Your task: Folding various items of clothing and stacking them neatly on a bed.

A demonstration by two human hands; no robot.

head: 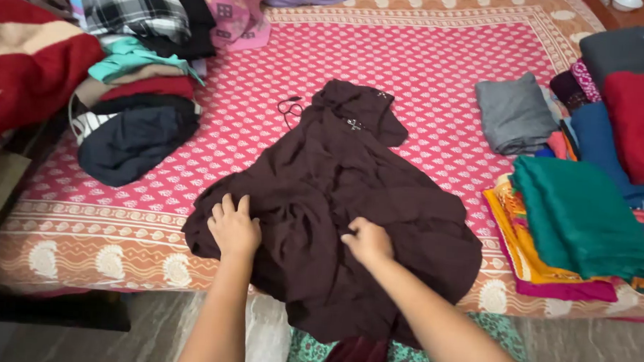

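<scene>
A dark brown garment [336,182] lies spread and rumpled on a bed covered with a pink patterned sheet [428,70]. Its lower part hangs over the bed's near edge. My left hand [234,228] rests flat on the garment's left side, fingers apart. On the cloth near the middle, my right hand [366,241] has its fingers curled, pinching a fold. A thin dark cord [289,108] trails from the garment's upper left.
A pile of folded clothes [134,100] sits on the left with a red striped blanket [23,59]. On the right lie a grey folded cloth [514,113], a green one on orange fabric [577,214], and red and dark blue stacks [639,122].
</scene>
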